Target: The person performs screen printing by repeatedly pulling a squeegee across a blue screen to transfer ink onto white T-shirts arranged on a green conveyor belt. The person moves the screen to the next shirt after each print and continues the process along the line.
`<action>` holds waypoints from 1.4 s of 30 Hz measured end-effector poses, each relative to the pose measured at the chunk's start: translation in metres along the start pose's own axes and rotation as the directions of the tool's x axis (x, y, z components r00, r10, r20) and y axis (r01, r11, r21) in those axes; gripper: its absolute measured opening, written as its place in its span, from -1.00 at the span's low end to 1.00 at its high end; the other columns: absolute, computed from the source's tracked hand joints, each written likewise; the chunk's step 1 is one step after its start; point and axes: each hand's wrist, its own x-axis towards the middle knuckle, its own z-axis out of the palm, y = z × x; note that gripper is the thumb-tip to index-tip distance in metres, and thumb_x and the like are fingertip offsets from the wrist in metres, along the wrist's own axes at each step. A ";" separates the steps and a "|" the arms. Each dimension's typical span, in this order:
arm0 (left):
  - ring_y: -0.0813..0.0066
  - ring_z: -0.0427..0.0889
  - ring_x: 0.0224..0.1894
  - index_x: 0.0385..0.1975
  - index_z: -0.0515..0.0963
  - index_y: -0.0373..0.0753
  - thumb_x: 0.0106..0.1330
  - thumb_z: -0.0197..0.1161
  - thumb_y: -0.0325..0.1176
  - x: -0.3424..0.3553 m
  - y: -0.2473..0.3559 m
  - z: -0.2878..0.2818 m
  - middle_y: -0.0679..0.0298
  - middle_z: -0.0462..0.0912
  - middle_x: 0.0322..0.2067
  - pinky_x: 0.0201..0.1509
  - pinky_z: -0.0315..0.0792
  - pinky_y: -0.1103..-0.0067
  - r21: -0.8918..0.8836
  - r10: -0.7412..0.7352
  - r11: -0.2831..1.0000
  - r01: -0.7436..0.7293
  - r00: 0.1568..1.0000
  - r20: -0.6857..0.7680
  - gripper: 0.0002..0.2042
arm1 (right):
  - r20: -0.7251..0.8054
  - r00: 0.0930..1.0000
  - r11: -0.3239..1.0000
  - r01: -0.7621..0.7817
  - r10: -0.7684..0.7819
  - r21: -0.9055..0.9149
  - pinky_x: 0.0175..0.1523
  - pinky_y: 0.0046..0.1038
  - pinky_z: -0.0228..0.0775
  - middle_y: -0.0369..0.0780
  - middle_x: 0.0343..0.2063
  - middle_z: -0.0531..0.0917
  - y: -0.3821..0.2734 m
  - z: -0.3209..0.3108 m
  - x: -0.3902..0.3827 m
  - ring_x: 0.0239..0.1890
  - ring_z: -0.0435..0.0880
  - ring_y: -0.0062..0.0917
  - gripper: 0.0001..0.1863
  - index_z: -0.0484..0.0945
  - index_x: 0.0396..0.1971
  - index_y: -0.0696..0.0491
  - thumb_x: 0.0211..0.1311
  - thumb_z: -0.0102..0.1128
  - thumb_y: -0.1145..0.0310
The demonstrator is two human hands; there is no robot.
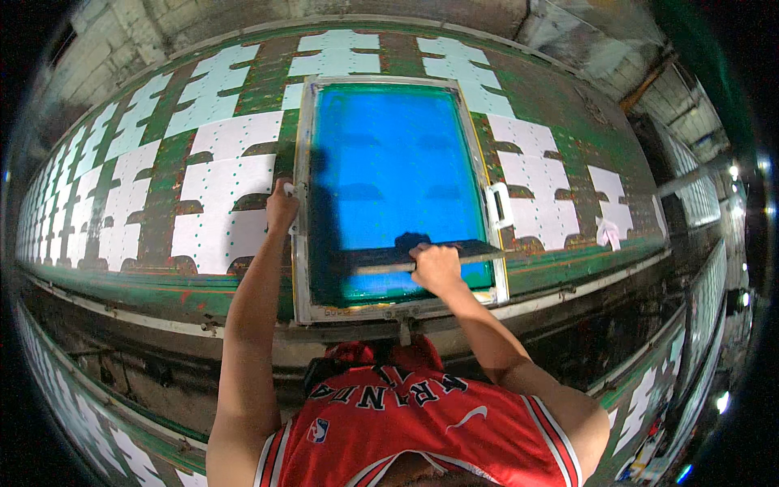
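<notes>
A screen-printing frame with a blue mesh lies flat on a long green table, over some of the pale cut pieces, whose outlines show faintly through it. My left hand is closed around the white handle on the frame's left side. Near the frame's front end, a wide dark squeegee crosses the mesh from side to side. My right hand grips it near its middle, fingers curled over its top. Another white handle, on the frame's right side, is free of any hand.
Rows of pale cut pieces dotted with green cover the green table. A crumpled pinkish cloth lies at the table's right. A metal rail runs along the near edge. Another table with pale pieces stands behind at lower left.
</notes>
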 end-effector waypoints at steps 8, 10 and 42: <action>-0.23 0.66 -0.04 0.21 0.39 -0.06 0.30 0.17 -0.29 -0.003 -0.016 0.009 -0.15 0.70 -0.12 0.01 0.49 0.05 0.036 0.032 0.999 -0.028 0.993 -0.112 -0.56 | -0.108 0.994 0.999 0.004 0.000 0.040 -0.33 -0.23 0.60 -0.20 -0.30 0.67 -0.052 0.020 -0.112 -0.38 0.76 -0.30 -0.64 0.65 -0.23 0.04 -0.13 0.33 0.32; -0.23 0.66 -0.05 0.19 0.39 -0.14 0.26 0.18 -0.29 -0.004 -0.020 0.010 -0.16 0.70 -0.12 0.02 0.50 0.05 0.073 -0.005 0.997 0.014 0.994 -0.111 -0.54 | -0.134 0.991 0.995 0.033 -0.021 0.090 -0.26 -0.22 0.62 -0.15 -0.20 0.66 -0.057 0.019 -0.120 -0.27 0.76 -0.26 -0.54 0.65 -0.12 0.07 -0.16 0.33 0.34; -0.15 0.71 -0.11 -0.18 0.62 -0.43 0.07 0.42 -0.35 0.011 -0.061 -0.074 -0.22 0.71 -0.22 -0.01 0.54 0.20 0.157 -0.077 0.981 0.114 0.972 -0.223 -0.64 | 0.001 0.797 0.274 -0.209 0.604 0.939 0.01 -0.39 0.43 -0.10 -0.24 0.72 0.170 0.005 -0.004 -0.20 0.65 -0.36 -0.38 0.60 0.07 0.25 -0.13 0.24 0.39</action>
